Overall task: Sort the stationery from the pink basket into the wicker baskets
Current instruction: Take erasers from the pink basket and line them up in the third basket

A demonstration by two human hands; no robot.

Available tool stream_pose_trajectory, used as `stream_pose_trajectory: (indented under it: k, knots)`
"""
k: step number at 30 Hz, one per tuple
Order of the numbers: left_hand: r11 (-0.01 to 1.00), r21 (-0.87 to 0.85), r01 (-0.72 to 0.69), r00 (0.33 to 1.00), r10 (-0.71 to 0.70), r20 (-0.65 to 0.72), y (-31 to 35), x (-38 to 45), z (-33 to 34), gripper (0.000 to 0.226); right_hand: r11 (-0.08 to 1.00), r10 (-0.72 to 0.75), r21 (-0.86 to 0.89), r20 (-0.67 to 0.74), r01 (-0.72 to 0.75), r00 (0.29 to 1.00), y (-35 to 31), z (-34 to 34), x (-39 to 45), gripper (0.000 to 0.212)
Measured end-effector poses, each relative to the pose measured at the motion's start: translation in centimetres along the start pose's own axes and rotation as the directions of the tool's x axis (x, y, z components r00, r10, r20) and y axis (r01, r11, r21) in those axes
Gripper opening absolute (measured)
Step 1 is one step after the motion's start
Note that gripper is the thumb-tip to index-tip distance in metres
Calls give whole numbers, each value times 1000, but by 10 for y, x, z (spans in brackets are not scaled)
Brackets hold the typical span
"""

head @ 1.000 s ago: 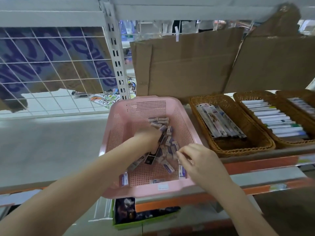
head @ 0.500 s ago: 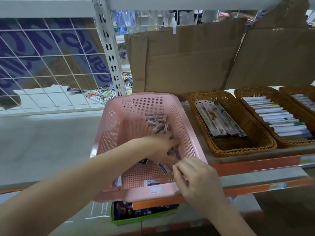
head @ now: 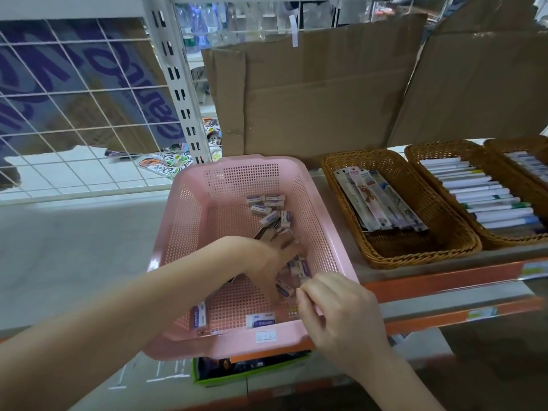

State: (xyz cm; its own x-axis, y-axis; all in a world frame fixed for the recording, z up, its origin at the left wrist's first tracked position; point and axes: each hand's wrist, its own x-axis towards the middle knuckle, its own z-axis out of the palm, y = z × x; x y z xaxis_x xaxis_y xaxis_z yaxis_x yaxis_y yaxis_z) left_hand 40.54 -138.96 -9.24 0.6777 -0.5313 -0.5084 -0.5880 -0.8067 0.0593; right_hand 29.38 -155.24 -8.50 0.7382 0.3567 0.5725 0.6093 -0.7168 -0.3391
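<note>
The pink basket stands on the shelf with several small boxed erasers scattered inside. My left hand reaches into its middle, blurred, fingers spread down over a cluster of erasers. At the basket's near right corner, my right hand has curled fingers that pinch at erasers beside the cluster; its palm is hidden. To the right, one wicker basket holds packaged pens. A second wicker basket holds white markers.
A third wicker basket sits at the far right edge. Cardboard sheets stand behind the baskets. A white shelf post and wire grid are at the left. A green box sits below the orange shelf edge.
My left hand has slid toward the basket's near right side, pushing erasers along. My right hand has drawn back to the near right corner. The view has shifted slightly.
</note>
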Motion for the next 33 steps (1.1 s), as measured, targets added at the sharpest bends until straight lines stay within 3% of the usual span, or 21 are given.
stream_pose_trajectory:
  k: [5, 13, 17, 26, 33]
  knots:
    - [1000, 3, -11, 980, 11, -197, 8, 0, -1, 81, 1000, 0, -4, -12, 0, 1000, 1, 3, -1, 31]
    - [991, -40, 126, 987, -129, -96, 23, 7, -4, 78, 1000, -5, -4, -24, 5, 1000, 1, 3, -1, 31]
    - [987, -67, 148, 955, -160, -249, 24, 8, 3, 70, 1000, -9, 0, -39, 9, 999, 1, 3, -1, 31]
    - [982, -119, 144, 900, -181, -397, 15, 15, 8, 48, 1000, -12, -6, -42, 12, 999, 1, 4, -2, 30]
    - [980, -103, 169, 897, -197, -396, 12, 25, 8, 40, 1000, -13, 3, -46, 13, 999, 0, 2, 0, 31]
